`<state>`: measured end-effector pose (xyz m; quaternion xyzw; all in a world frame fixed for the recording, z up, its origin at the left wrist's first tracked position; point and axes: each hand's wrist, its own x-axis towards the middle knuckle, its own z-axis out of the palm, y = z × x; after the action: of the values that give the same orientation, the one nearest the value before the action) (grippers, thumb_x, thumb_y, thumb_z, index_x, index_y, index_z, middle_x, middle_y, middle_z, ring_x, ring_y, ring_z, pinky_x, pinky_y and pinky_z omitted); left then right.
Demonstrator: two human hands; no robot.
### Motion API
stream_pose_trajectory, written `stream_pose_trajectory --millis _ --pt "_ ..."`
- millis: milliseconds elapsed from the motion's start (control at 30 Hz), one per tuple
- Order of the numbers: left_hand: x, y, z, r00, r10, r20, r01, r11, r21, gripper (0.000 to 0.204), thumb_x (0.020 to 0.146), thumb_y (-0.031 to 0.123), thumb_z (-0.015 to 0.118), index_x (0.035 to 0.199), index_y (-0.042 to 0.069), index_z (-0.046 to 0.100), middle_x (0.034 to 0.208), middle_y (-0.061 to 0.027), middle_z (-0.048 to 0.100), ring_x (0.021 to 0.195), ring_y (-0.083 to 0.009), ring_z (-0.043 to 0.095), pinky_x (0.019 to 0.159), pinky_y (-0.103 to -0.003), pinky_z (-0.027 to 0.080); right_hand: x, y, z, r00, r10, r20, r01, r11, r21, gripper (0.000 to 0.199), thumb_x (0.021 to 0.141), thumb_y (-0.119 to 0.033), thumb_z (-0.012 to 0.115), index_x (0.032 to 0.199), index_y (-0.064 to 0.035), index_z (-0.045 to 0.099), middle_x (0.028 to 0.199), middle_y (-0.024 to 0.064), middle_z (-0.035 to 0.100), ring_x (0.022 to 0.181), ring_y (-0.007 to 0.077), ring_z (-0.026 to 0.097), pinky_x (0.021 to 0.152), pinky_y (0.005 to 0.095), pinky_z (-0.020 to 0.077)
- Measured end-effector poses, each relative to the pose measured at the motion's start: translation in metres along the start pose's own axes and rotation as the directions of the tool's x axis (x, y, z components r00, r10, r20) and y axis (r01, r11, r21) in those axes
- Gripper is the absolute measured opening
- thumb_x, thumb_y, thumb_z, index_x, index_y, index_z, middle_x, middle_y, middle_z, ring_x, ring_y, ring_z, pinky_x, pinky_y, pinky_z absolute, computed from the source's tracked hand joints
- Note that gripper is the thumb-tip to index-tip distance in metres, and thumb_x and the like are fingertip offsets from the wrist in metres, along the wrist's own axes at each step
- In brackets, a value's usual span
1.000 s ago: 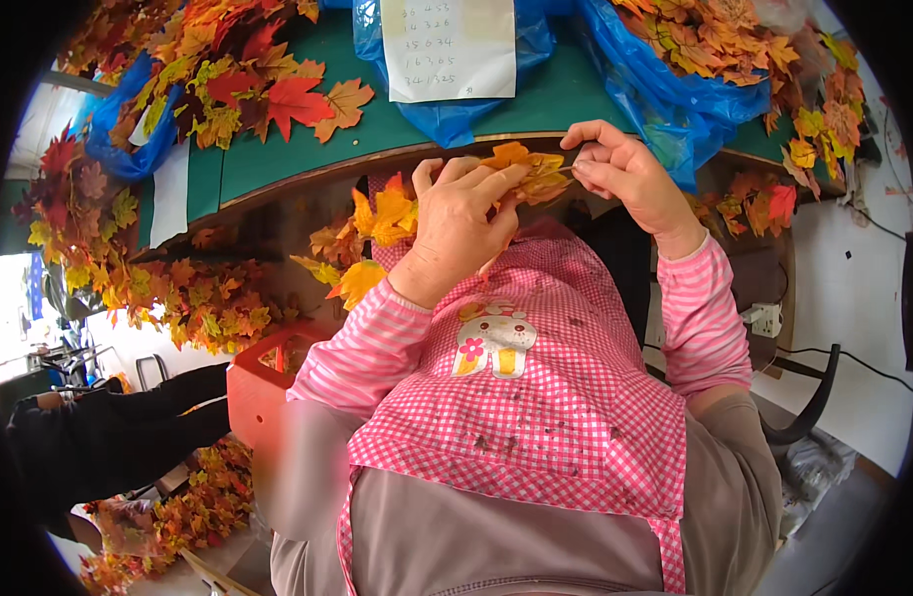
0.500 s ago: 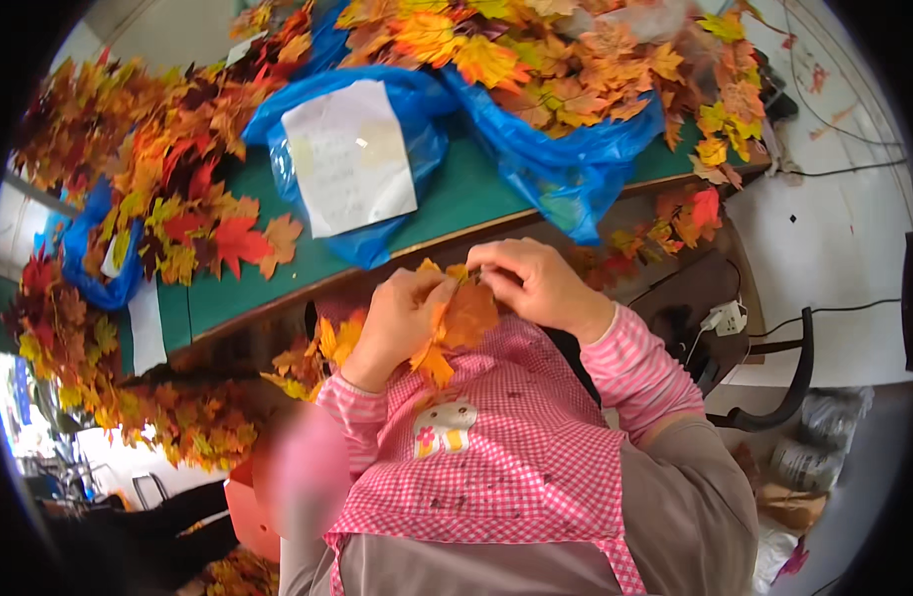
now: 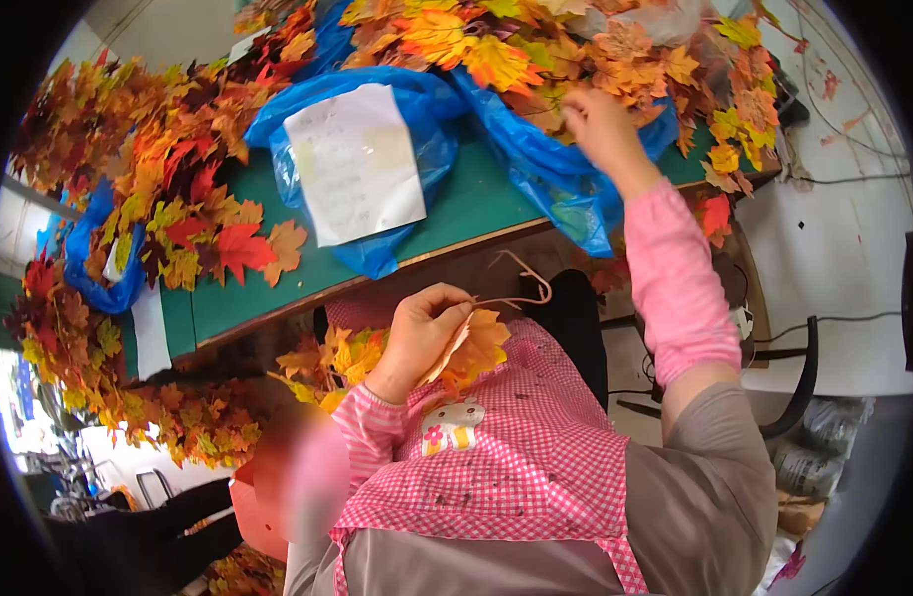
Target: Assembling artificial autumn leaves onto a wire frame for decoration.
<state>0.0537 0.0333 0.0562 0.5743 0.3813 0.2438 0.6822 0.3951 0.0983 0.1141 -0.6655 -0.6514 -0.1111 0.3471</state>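
Two hands: left hand [image 3: 422, 333] clasps orange leaves [image 3: 473, 348], right hand [image 3: 598, 127] touches leaf pile [image 3: 536, 50].

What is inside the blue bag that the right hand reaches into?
The blue bag holds a heap of orange, yellow and brown artificial leaves. The right hand rests at the heap's edge. What lies deeper in the bag is covered by the top leaves and the plastic.

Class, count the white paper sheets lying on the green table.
3: one large sheet on the blue bag, one strip at the table's left edge, one at top; leaves may hide more.
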Motion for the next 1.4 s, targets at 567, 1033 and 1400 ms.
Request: stream_pose_trajectory --millis 567,1033,1400 --pt "-0.016 -0.025 -0.018 0.982 0.074 -0.174 -0.058 0.994 0.095 0.013 0.087 0.010 0.064 0.092 -0.002 0.069 0.079 -0.0083 0.068 0.071 -0.0136 0.062 0.066 -0.028 0.051 0.033 0.079 0.018 0.929 0.056 0.366 -0.016 0.994 -0.110 0.020 0.085 -0.017 0.063 0.096 -0.0012 0.070 0.091 0.0171 0.068 0.088 0.0330 0.063 0.076 0.0393 0.0481" --pt "-0.027 -0.026 0.000 0.849 0.466 -0.248 -0.201 0.720 0.664 0.008 0.079 0.005 0.062 0.086 0.001 0.064 0.084 -0.0182 0.064 0.078 -0.0377 0.063 0.067 -0.043 0.052 -0.044 -0.092 -0.045 0.982 -0.079 0.171 -0.042 0.796 0.604 0.005 0.085 -0.008 0.060 0.085 -0.0027 0.059 0.108 0.0061 0.062 0.085 0.0171 0.062 0.087 0.0334 0.0493" --pt "-0.017 -0.028 0.001 0.847 0.414 -0.332 -0.260 0.870 0.419 0.010 0.082 0.008 0.067 0.090 0.003 0.068 0.082 -0.0132 0.065 0.073 -0.0312 0.066 0.064 -0.037 0.052 -0.120 -0.149 0.015 0.725 -0.088 0.683 -0.434 0.712 0.552 0.008 0.091 -0.006 0.062 0.095 0.0000 0.059 0.080 0.0063 0.064 0.072 0.0116 0.062 0.066 0.0250 0.0480"
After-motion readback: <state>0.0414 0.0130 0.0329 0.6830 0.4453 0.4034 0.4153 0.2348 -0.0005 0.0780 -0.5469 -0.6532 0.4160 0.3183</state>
